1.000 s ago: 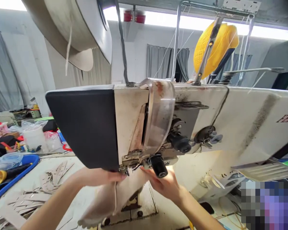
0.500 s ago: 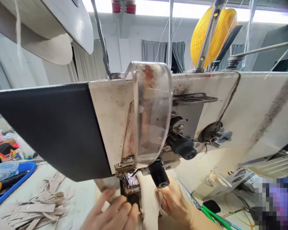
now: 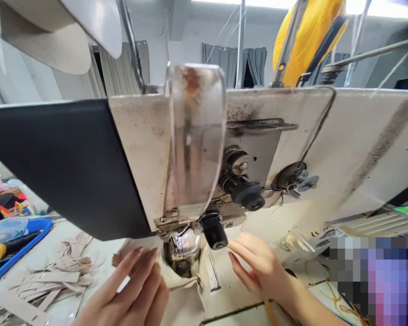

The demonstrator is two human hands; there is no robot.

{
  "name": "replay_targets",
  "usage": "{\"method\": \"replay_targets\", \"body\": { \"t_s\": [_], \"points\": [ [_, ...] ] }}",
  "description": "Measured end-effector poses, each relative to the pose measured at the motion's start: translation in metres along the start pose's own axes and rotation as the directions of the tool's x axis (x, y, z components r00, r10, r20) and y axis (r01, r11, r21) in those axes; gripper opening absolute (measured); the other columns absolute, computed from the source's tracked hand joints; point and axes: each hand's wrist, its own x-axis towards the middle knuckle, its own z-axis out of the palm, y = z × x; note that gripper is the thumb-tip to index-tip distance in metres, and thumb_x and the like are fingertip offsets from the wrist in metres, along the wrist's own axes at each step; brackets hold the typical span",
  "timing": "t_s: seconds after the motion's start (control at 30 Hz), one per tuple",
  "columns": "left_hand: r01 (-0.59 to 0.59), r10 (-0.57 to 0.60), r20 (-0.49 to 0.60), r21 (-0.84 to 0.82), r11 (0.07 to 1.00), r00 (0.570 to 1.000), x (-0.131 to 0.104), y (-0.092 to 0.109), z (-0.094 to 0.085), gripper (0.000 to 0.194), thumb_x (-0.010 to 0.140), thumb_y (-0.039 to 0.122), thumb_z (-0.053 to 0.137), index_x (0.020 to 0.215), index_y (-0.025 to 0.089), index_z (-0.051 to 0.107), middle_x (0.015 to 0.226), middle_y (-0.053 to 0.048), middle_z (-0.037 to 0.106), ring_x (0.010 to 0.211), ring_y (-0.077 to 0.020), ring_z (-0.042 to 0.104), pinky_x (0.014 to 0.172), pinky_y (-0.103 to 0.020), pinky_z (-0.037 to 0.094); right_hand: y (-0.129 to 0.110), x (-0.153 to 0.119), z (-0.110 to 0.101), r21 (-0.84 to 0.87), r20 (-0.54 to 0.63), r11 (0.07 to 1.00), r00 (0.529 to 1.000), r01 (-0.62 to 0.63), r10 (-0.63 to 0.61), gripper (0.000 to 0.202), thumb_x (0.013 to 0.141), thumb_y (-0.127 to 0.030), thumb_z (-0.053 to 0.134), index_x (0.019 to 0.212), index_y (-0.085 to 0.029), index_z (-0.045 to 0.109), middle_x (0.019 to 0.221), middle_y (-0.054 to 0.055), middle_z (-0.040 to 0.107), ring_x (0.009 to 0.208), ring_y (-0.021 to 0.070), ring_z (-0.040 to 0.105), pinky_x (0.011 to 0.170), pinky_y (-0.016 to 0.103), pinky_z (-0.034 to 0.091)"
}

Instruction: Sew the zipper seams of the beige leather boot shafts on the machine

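Note:
My left hand (image 3: 132, 285) lies left of the needle area, fingers stretched out over a pale, soft sheet piece (image 3: 182, 281). The piece curves around the lit presser foot area (image 3: 182, 249), and its rough brown edge shows left of my fingertips. Whether it is fabric or leather I cannot tell. My right hand (image 3: 258, 267) is right of the needle area, below the sewing machine's (image 3: 143, 154) arm. Its thumb and fingers are apart and hold nothing visible, close to a black knob (image 3: 215, 231). The needle tip is hidden.
Cut pale strips (image 3: 54, 280) lie heaped at the left. Beside them, a blue tray (image 3: 42, 226) holds a clear tub and a black-and-yellow tool. A clear guard (image 3: 197, 145) and tension knobs (image 3: 246, 194) jut from the machine. A yellow thread cone (image 3: 302, 40) stands behind.
My right hand has let go of the pale piece and moved slightly right and up. My left hand has shifted left. The piece lies lower around the foot, and the camera view has shifted.

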Motion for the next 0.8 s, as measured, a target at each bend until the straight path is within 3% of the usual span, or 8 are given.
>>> {"method": "replay_targets", "body": {
  "t_s": [0.1,0.17,0.3,0.4,0.53,0.63,0.73,0.8],
  "points": [
    [0.071,-0.075,0.092,0.045,0.996,0.993,0.025,0.018,-0.004,0.039,0.094,0.001,0.037,0.079,0.018,0.069,0.074,-0.002,0.071,0.075,-0.0209,0.065,0.098,-0.039,0.044,-0.048,0.01,-0.011,0.222,-0.01,0.974,0.999,-0.048,0.051,0.048,0.092,-0.023,0.064,0.136,-0.017,0.046,0.113,0.013,0.071,0.105,0.0256,0.065,0.094,0.037,0.053],
    [0.075,-0.075,0.123,-0.001,0.997,0.99,0.037,0.021,-0.009,0.046,0.094,-0.001,0.031,0.076,0.019,0.068,0.066,0.0,0.067,0.063,-0.0187,0.062,0.09,-0.04,0.046,-0.07,0.017,0.0,0.346,0.032,0.926,0.989,-0.15,0.148,0.039,0.093,-0.017,0.062,0.131,-0.019,0.051,0.112,0.011,0.071,0.102,0.0237,0.065,0.088,0.034,0.055],
    [0.055,-0.053,0.021,-0.175,0.983,0.998,0.024,0.002,-0.026,0.024,0.097,0.014,0.054,0.114,0.021,0.068,0.099,0.0,0.075,0.101,-0.0201,0.067,0.111,-0.04,0.039,-0.072,0.008,0.042,0.443,0.088,0.828,0.936,-0.343,0.341,0.024,0.088,-0.002,0.048,0.093,-0.021,0.062,0.086,0.004,0.068,0.077,0.0178,0.064,0.066,0.026,0.051],
    [0.263,-0.27,0.027,-0.34,0.903,0.963,-0.008,-0.013,-0.032,0.04,0.091,0.015,0.059,0.131,0.021,0.058,0.121,-0.003,0.068,0.124,-0.0195,0.056,0.113,-0.031,0.04,-0.064,-0.007,0.064,0.463,0.026,0.825,0.935,-0.325,0.353,0.027,0.085,-0.001,0.044,0.092,-0.021,0.061,0.079,0.003,0.067,0.073,0.0167,0.064,0.062,0.024,0.049],
    [0.221,-0.195,0.106,-0.388,0.895,0.975,-0.019,-0.015,-0.022,0.058,0.085,0.002,0.053,0.142,0.014,0.049,0.144,-0.007,0.056,0.141,-0.019,0.043,0.124,-0.03,0.027,-0.069,-0.002,0.064,0.455,-0.035,0.849,0.947,-0.269,0.319,0.028,0.085,-0.002,0.047,0.097,-0.022,0.063,0.084,0.004,0.067,0.077,0.0184,0.063,0.065,0.026,0.049],
    [0.112,-0.09,0.074,-0.393,0.913,0.993,0.004,-0.014,-0.014,0.038,0.096,0.006,0.049,0.132,0.014,0.058,0.129,-0.004,0.069,0.13,-0.015,0.054,0.124,-0.027,0.027,-0.082,0.015,0.048,0.452,-0.105,0.868,0.954,-0.205,0.28,0.032,0.084,-0.009,0.054,0.112,-0.021,0.06,0.095,0.007,0.069,0.085,0.0209,0.064,0.074,0.031,0.053],
    [0.279,-0.206,0.192,-0.561,0.78,0.96,0.023,-0.016,-0.014,0.024,0.104,0.019,0.044,0.102,0.022,0.068,0.099,0.001,0.075,0.096,-0.0105,0.07,0.095,-0.016,0.051,-0.099,0.025,0.035,0.483,-0.18,0.851,0.929,-0.203,0.324,0.022,0.09,-0.012,0.056,0.108,-0.022,0.062,0.088,0.004,0.07,0.077,0.0152,0.067,0.068,0.023,0.053],
    [0.489,-0.307,0.384,-0.619,0.615,0.871,0.026,-0.016,-0.015,0.026,0.103,0.028,0.047,0.087,0.023,0.067,0.085,0.003,0.073,0.077,-0.0091,0.069,0.064,-0.012,0.053,-0.109,0.026,0.033,0.535,-0.187,0.789,0.868,-0.302,0.459,0.014,0.092,-0.017,0.063,0.102,-0.025,0.066,0.077,-0.002,0.072,0.065,0.011,0.068,0.063,0.017,0.052]
  ]
}}
